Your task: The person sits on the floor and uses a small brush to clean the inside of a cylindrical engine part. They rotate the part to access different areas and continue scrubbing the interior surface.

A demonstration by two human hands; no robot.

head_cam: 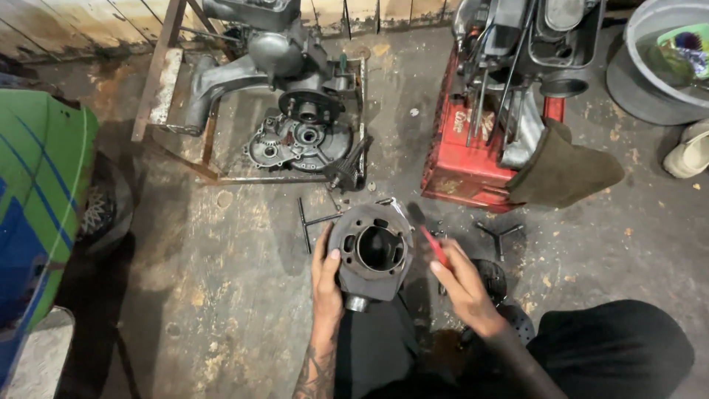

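Observation:
My left hand point(326, 278) grips the left side of a dark grey engine cylinder point(371, 251), which rests upright on my knee with its round bore facing up. Just right of the cylinder, my right hand point(461, 284) holds a thin red-handled tool point(434, 244), its dark tip pointing toward the cylinder's upper right rim. My black trousers point(605, 347) fill the lower right.
An engine crankcase point(299, 140) sits in a rusty metal frame point(159, 89) ahead. A red crate point(461, 159) holds another engine, with a brown cloth point(561, 170) draped off it. A T-handle wrench point(310, 222) and three-way wrench point(498, 233) lie on the concrete floor. Grey basin point(650, 96) far right; green panel point(37, 199) left.

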